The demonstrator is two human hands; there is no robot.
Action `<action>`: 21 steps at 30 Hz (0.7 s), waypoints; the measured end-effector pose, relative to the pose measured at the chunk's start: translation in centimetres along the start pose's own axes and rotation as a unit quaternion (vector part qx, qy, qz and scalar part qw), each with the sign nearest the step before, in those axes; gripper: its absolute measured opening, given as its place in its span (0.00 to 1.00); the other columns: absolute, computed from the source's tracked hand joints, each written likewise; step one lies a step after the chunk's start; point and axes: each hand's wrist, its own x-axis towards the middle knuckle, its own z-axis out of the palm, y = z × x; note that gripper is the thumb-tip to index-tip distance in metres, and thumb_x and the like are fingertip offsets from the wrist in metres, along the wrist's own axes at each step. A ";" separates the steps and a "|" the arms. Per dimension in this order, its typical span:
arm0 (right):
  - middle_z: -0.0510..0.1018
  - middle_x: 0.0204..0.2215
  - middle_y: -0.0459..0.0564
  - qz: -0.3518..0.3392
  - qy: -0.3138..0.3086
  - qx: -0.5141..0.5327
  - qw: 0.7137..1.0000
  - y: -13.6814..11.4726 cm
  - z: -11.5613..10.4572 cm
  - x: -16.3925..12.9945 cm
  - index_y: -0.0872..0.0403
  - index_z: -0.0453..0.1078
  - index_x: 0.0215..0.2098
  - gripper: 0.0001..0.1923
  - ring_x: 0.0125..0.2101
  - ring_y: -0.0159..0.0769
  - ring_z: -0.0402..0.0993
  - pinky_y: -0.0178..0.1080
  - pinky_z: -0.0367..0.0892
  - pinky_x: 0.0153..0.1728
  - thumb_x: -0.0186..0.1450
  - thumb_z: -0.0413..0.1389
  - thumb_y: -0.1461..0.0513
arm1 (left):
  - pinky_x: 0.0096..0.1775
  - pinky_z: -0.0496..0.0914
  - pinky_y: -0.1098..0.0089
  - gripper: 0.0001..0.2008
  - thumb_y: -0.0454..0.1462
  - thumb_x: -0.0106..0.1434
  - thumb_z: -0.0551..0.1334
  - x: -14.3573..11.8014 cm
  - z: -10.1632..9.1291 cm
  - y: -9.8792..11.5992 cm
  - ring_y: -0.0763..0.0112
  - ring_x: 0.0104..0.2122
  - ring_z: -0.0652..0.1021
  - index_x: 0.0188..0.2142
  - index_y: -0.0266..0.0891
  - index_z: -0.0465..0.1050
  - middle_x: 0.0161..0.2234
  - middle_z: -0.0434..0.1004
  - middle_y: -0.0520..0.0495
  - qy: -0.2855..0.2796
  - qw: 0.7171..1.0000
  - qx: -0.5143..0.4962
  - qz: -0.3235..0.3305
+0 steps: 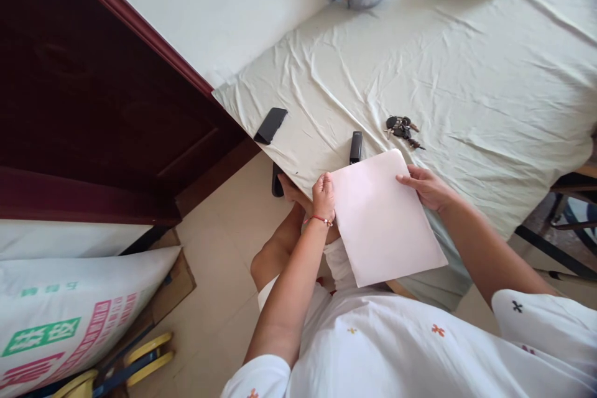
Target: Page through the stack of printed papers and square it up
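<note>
Holding a pale pink sheet of paper (382,217) by both side edges, the left hand (323,197) and right hand (426,188) each keep a grip pinched on it at the bench's (466,74) near edge. It overhangs that edge, unfolded. A stapler (356,147), keys (401,129) and phone (270,125) lie nearby; open cloth stretches beyond.

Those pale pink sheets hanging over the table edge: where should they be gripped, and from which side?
Judging by its pose, the paper stack is best pinched at its two side edges near the top end, as the left hand and right hand do now. That end rests on the table; the near end overhangs unsupported.
</note>
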 end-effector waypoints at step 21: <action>0.86 0.34 0.54 -0.006 0.090 0.013 0.996 -0.3 1.3 -1.7 0.52 0.80 0.33 0.23 0.30 0.46 0.84 0.47 0.81 0.35 0.48 0.78 0.49 | 0.56 0.76 0.54 0.35 0.49 0.46 0.82 -3.5 -1.1 3.2 0.52 0.54 0.83 0.52 0.42 0.76 0.50 0.85 0.41 -0.172 0.957 -0.185 -0.140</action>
